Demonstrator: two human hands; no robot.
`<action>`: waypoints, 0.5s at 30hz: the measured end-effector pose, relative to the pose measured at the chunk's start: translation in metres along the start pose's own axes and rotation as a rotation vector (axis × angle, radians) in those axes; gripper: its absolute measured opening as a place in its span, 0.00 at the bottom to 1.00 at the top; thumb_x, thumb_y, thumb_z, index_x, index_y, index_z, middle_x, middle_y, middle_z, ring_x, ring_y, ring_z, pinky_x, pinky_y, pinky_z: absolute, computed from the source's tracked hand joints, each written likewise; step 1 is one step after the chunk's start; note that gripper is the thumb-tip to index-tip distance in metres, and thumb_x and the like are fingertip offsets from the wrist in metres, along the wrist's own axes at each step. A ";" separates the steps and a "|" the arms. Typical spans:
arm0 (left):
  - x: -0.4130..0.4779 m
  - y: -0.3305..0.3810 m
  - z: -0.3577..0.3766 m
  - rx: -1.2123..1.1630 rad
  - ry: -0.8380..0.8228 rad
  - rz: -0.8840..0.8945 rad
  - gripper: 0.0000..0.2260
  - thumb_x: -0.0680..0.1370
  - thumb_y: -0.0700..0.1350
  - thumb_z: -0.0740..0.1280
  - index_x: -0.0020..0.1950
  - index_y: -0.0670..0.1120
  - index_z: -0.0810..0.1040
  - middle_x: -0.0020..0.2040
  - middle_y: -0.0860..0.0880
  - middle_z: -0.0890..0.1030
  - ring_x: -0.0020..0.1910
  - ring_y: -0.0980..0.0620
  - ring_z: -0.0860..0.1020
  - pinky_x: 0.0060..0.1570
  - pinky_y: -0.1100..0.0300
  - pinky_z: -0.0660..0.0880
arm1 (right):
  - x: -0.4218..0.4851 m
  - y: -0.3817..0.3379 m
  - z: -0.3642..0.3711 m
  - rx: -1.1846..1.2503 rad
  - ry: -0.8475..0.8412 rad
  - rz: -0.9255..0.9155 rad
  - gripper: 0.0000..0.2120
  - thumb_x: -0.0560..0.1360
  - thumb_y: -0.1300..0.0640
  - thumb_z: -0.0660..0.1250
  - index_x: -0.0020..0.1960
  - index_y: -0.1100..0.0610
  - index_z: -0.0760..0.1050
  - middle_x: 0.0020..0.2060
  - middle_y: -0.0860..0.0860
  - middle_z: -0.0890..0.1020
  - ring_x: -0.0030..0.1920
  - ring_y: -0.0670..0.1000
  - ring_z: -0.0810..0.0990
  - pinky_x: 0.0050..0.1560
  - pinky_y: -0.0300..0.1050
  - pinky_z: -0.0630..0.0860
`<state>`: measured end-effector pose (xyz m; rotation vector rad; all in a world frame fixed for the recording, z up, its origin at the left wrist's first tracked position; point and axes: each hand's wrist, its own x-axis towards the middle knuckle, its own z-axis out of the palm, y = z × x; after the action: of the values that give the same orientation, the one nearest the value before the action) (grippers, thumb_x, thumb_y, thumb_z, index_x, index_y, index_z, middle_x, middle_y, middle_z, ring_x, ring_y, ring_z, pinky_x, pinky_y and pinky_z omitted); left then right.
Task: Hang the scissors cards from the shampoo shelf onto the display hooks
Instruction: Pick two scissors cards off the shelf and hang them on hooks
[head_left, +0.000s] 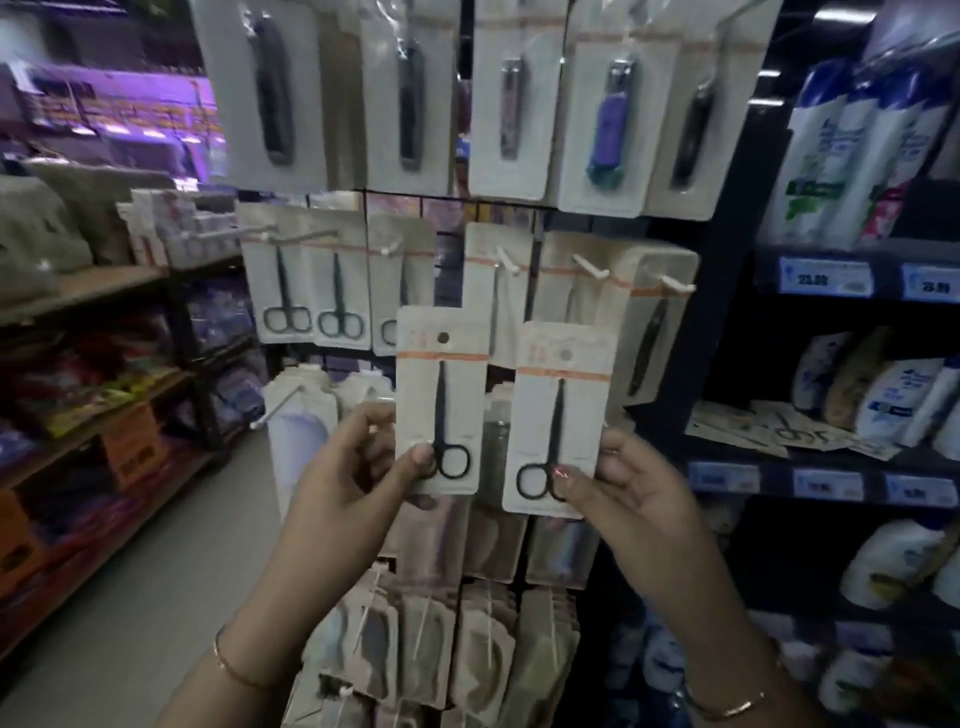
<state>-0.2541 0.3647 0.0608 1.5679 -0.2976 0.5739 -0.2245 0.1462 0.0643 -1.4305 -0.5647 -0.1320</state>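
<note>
Two scissors cards are held upright, side by side and slightly apart, in front of the display rack. The left scissors card is clamped at its lower edge by the left hand, with the thumb pressed over the black finger loops on the front face. The right scissors card is gripped in the same manner by the right hand, the thumb resting beside the loops at the lower right corner. Each card carries an orange band and a round hanging hole near the top (neither hole is engaged on a hook). Behind the cards, a row of white display hooks is visible, and hung scissors cards occupy the hooks at the left of that row. Nail clipper cards are hung on the row above. Further loose cards are seen lying flat on the shampoo shelf to the right, beside shampoo bottles. A thin bracelet is worn on each wrist.
</note>
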 end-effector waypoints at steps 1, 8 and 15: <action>0.002 0.002 -0.010 0.012 0.023 0.012 0.10 0.74 0.42 0.66 0.54 0.43 0.75 0.47 0.46 0.86 0.44 0.49 0.84 0.38 0.57 0.83 | 0.006 0.000 0.010 -0.007 -0.010 -0.015 0.09 0.72 0.60 0.69 0.51 0.52 0.79 0.47 0.51 0.87 0.45 0.51 0.86 0.37 0.40 0.81; 0.019 0.008 -0.067 0.079 0.145 0.061 0.08 0.75 0.40 0.66 0.55 0.43 0.75 0.45 0.46 0.87 0.43 0.46 0.85 0.41 0.55 0.83 | 0.049 0.001 0.076 -0.057 -0.054 -0.073 0.07 0.75 0.66 0.67 0.53 0.61 0.76 0.46 0.53 0.87 0.41 0.51 0.85 0.35 0.41 0.82; 0.042 0.006 -0.101 0.078 0.142 0.083 0.10 0.76 0.45 0.67 0.56 0.49 0.76 0.48 0.46 0.86 0.47 0.46 0.84 0.48 0.43 0.81 | 0.075 -0.003 0.107 -0.031 -0.067 -0.100 0.06 0.76 0.65 0.67 0.53 0.62 0.75 0.45 0.56 0.86 0.42 0.56 0.84 0.36 0.44 0.83</action>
<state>-0.2403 0.4701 0.0877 1.5861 -0.2359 0.7658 -0.1920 0.2659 0.1039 -1.4410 -0.6925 -0.1735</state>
